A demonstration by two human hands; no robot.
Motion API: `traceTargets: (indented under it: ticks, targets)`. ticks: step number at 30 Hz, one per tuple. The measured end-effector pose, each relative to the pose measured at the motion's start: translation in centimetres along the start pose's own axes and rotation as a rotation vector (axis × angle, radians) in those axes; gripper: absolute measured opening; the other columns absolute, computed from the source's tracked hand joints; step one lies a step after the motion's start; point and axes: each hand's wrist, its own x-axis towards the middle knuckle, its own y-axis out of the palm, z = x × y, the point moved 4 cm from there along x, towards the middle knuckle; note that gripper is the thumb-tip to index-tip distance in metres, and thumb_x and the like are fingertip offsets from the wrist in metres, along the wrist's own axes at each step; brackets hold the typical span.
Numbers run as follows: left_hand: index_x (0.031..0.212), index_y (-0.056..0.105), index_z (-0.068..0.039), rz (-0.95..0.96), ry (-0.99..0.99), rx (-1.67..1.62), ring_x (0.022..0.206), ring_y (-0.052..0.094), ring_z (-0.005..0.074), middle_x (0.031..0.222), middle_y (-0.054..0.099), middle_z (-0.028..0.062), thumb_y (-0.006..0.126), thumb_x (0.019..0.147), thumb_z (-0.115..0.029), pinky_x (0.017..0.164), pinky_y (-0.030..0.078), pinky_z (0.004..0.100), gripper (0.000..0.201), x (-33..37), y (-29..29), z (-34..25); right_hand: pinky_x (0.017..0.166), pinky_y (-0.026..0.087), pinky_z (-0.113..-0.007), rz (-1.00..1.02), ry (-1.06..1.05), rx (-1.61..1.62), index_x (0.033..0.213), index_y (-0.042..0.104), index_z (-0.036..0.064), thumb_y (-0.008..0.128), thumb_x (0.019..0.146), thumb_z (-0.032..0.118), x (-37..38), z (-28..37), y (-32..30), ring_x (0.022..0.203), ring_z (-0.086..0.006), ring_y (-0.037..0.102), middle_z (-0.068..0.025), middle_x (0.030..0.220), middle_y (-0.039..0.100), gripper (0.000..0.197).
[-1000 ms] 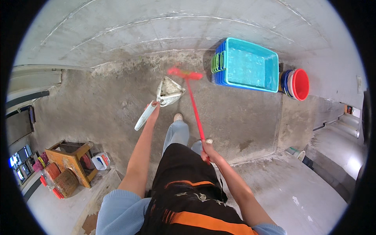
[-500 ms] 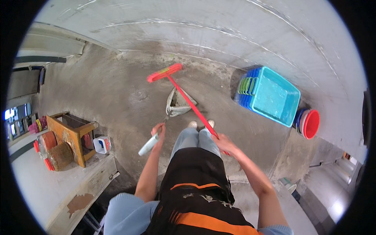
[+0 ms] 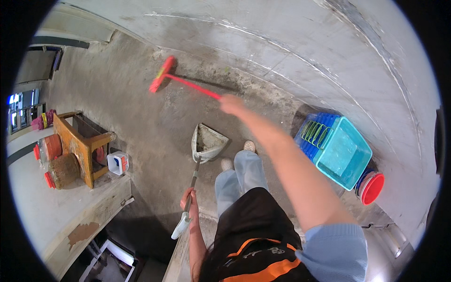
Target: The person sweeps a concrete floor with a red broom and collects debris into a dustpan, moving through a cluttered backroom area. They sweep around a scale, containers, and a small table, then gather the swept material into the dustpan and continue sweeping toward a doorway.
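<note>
Stretched out ahead of me, my right hand (image 3: 233, 104) is wrapped round the red handle of a broom (image 3: 192, 85). Its red head is held out near the far wall, slightly blurred, and a dark shadow falls beside it; whether the bristles touch the floor I cannot tell. Lower down, my left hand (image 3: 189, 199) grips the grey pole of a long-handled dustpan (image 3: 210, 144). The pole's white end grip sticks out below that hand. The dustpan's pale, dirty scoop lies on the concrete floor just ahead of my shoes, its mouth toward the far side.
Nested blue and turquoise bins (image 3: 345, 150) stand by the wall at right, with a red bucket (image 3: 372, 188) beside them. At left a wooden stool (image 3: 84, 148) lies near plastic jars (image 3: 63, 170) and a white square tub (image 3: 117, 162). A long wall (image 3: 263, 47) bounds the far side.
My right hand has swung forward and up, carrying the broom farther out to the left and its head toward the far wall. The left hand and dustpan pole sit lower; the whole view has turned.
</note>
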Motion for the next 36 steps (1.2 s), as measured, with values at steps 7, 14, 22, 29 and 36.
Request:
traceTargets:
  ticks: [7,14,22,29,36]
  targets:
    - [0.085,0.06,0.0,-0.04,-0.108,-0.057,0.067,0.057,0.0145,0.071,0.061,0.0098,0.055,0.077,-0.011,0.062,0.044,0.0256,0.015,2.4,-0.9,1.5,0.069,0.042,-0.047,0.115,0.534,0.008,0.097,0.049,0.0021,0.036,0.084,0.035,-24.6,-18.1,-2.3,0.083,-0.0384,0.053,-0.0223,0.088,0.056,0.038]
    - [0.085,0.061,0.0,0.064,0.058,-0.055,0.065,0.057,0.013,0.069,0.061,0.0082,0.058,0.077,-0.012,0.06,0.044,0.0245,0.014,4.8,-2.9,-0.7,0.063,0.041,-0.046,0.137,0.685,0.178,0.083,0.055,0.0019,0.035,0.086,0.035,-48.2,-15.0,-2.5,0.077,-0.0375,0.054,-0.0229,0.076,0.056,0.039]
    - [0.086,0.059,0.004,0.209,0.004,-0.307,0.071,0.058,0.015,0.071,0.059,0.0101,0.054,0.078,-0.007,0.062,0.047,0.0223,0.015,9.9,-4.2,-3.7,0.068,0.042,-0.048,0.045,0.646,0.262,0.094,0.055,0.0072,0.035,0.085,0.039,-38.5,-9.7,-4.9,0.08,-0.0399,0.053,-0.0205,0.083,0.056,0.039]
    - [0.085,0.059,0.004,0.28,0.122,-0.158,0.064,0.058,0.0136,0.068,0.059,0.0089,0.054,0.077,-0.007,0.057,0.046,0.0213,0.014,16.8,-5.3,-3.4,0.073,0.044,-0.045,0.01,1.037,0.216,0.094,0.057,0.0093,0.034,0.083,0.045,-42.5,-13.0,2.6,0.087,-0.0366,0.054,-0.0204,0.089,0.057,0.044]
    - [0.083,0.063,-0.004,0.372,0.404,0.1,0.061,0.058,0.0136,0.068,0.061,0.009,0.057,0.073,-0.009,0.055,0.045,0.0258,0.013,21.9,-5.9,-3.6,0.066,0.044,-0.044,-0.055,1.32,0.683,0.078,0.059,-0.0002,0.04,0.08,0.047,-55.8,-2.9,7.1,0.076,-0.0369,0.057,-0.0233,0.069,0.057,0.051]
